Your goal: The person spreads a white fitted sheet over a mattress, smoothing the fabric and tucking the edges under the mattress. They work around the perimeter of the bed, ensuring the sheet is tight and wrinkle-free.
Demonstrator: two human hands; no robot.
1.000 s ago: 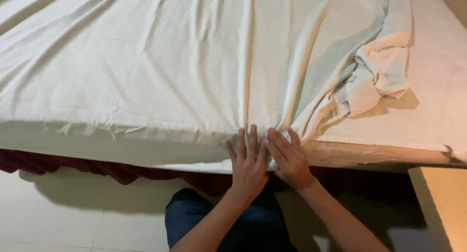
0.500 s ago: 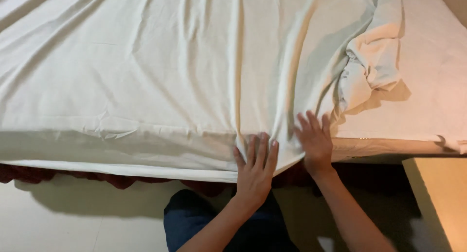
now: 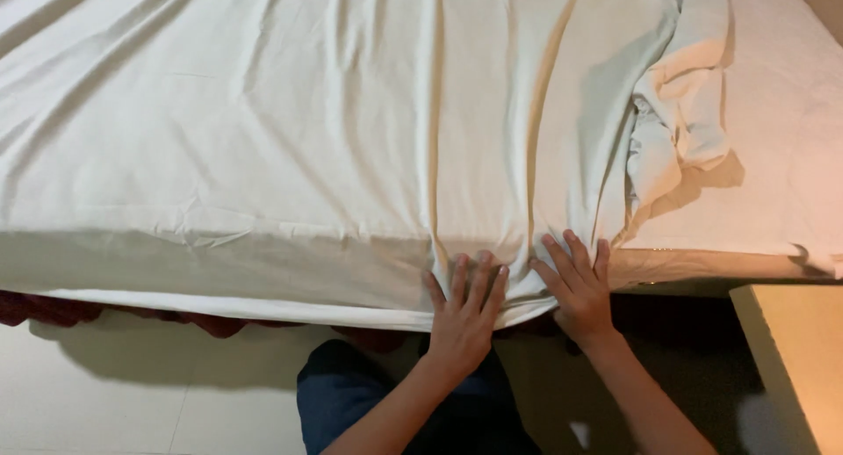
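Shifted apart since earlier: left hand [image 3: 464, 313] and right hand [image 3: 578, 284], both flat, fingers spread, gripping nothing, pressing white bedsheet [image 3: 351, 139] against mattress [image 3: 773, 156] edge.

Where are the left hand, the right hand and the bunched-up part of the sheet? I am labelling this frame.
left hand [image 3: 465, 310]: head view, back of the hand.
right hand [image 3: 580, 284]: head view, back of the hand.
bunched sheet [image 3: 672, 121]: head view, middle of the crumpled folds.
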